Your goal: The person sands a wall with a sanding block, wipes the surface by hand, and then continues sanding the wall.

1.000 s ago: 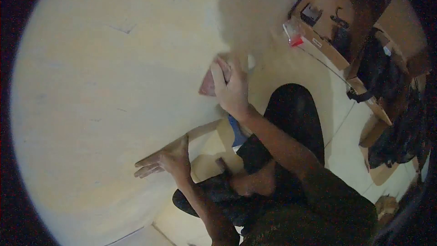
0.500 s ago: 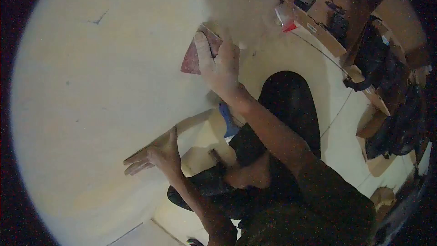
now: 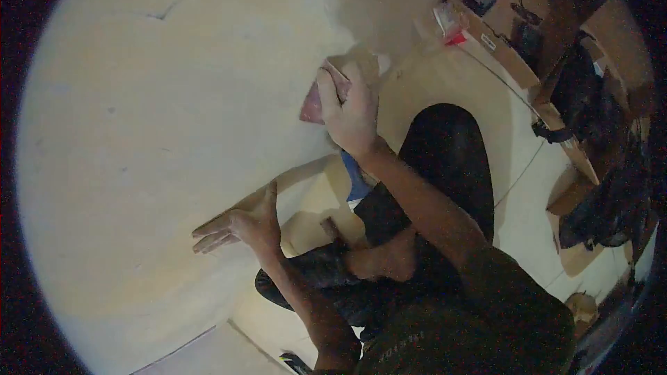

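Observation:
My right hand [image 3: 353, 117] is closed around a reddish-brown piece of sandpaper [image 3: 313, 105], thumb along its face, held against the pale wall [image 3: 160, 139]. Some fingers are hidden behind the hand and the sheet. Lower and to the left, my left hand [image 3: 251, 228] rests with fingers stretched out and thumb apart, on or very near the wall. It holds nothing. A blue-handled brush [image 3: 356, 180] lies between my two arms, beside my dark-clothed leg.
An open cardboard box [image 3: 507, 55] with small dark items stands at the upper right, a clear and red plastic piece [image 3: 451, 31] at its edge. Dark bags [image 3: 590, 90] lie among more cardboard on the right. My bent knee [image 3: 448, 146] is close to the right forearm.
In the picture, my right hand and the sandpaper have shifted down and slightly right. The whole view has drifted slightly; my left hand stays in about the same place.

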Tool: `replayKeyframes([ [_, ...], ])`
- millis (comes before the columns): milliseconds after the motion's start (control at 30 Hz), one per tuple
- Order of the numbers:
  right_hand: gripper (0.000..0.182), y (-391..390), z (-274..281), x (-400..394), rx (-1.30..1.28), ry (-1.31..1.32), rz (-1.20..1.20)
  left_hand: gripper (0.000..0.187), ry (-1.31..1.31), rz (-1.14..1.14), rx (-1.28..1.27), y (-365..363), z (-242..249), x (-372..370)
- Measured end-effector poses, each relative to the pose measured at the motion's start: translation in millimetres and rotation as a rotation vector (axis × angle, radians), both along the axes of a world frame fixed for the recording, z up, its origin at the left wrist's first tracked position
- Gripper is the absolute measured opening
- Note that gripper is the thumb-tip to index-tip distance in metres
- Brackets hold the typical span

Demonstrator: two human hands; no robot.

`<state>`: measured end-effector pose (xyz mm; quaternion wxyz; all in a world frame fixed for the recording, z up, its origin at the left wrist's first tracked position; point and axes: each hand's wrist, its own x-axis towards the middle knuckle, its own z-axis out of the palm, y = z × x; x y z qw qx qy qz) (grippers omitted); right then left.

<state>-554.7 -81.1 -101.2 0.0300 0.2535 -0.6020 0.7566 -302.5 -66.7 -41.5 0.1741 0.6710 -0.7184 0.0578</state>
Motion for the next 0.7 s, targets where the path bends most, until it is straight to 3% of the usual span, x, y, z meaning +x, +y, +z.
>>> replayKeyframes([
  [33,0.022,-3.2,-1.6,-1.4,-0.081,0.059,-0.066,0.09,-0.01,0.004,0.005,0.0,-4.2,5.4],
  [133,0.022,2.9,31.1,-20.7,0.052,-0.149,0.075,0.105,0.111,0.041,0.168,8.3,13.5,-14.0],
  [200,0.022,0.9,14.6,-8.2,0.026,-0.047,0.009,0.111,0.147,0.039,0.169,6.6,17.9,-20.0],
  [333,0.02,-4.9,7.7,-1.4,-0.012,0.057,-0.047,0.106,0.088,-0.025,0.065,-1.2,0.2,-2.4],
  [433,0.02,-7.5,29.9,-16.7,-0.07,-0.053,-0.013,0.101,0.065,0.03,0.106,4.5,2.8,3.9],
  [500,0.02,-4.0,15.8,-5.8,0.026,-0.027,0.021,0.1,0.118,0.05,0.147,5.8,12.2,-12.0],
  [600,0.023,3.8,7.2,4.3,0.029,-0.012,0.072,0.096,-0.065,0.069,0.045,6.9,10.1,-13.4],
  [633,0.024,5.7,5.1,5.3,0.01,-0.01,0.088,0.094,-0.007,0.062,0.07,8.1,9.4,-13.3],
  [700,0.024,-4.8,17.9,-17.6,0.209,-0.124,0.061,0.09,0.1,0.048,0.123,9.6,14.8,-16.5],
])
